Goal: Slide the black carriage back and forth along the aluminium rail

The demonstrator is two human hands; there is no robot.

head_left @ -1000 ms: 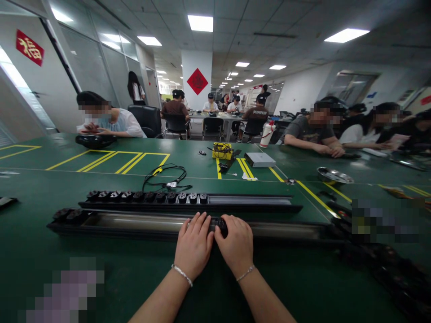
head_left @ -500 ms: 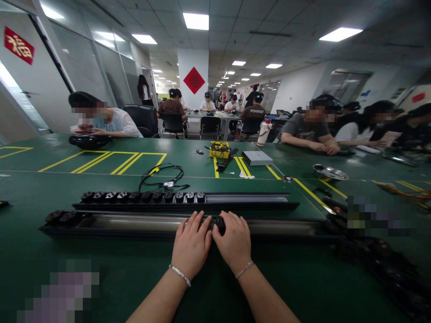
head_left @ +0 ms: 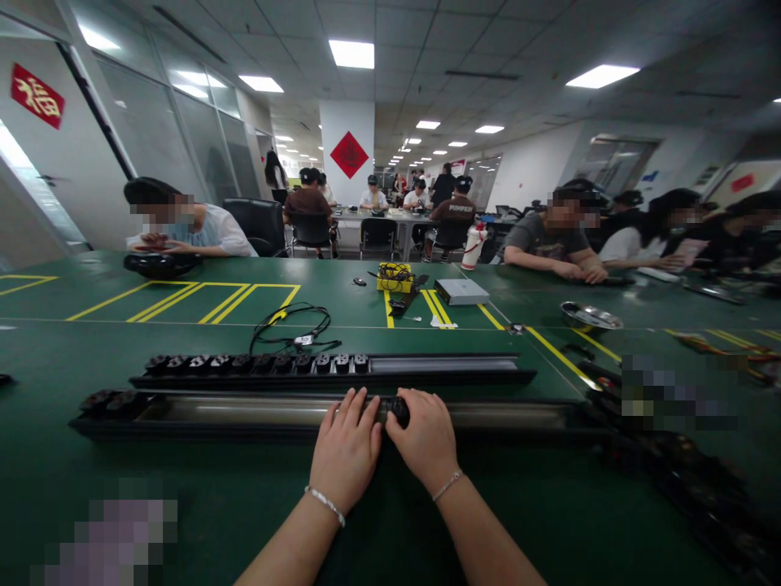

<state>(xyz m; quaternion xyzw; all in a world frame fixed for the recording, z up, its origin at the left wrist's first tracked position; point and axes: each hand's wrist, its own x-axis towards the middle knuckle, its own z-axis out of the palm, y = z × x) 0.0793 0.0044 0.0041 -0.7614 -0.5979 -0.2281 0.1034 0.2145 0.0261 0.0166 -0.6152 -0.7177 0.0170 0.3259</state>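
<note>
Right hand (head_left: 425,439) half-curls round a black module (head_left: 399,410), apparently for control; left hand (head_left: 346,448), loosely spread at nine o'clock, likely steadies the rail (head_left: 244,409).

The green table (head_left: 213,480) (yellow-taped) bears black rails (head_left: 244,411).

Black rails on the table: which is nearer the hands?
The front rail, beneath the left hand and right hand; the rear rail, bearing many black pieces, lies beyond.
</note>
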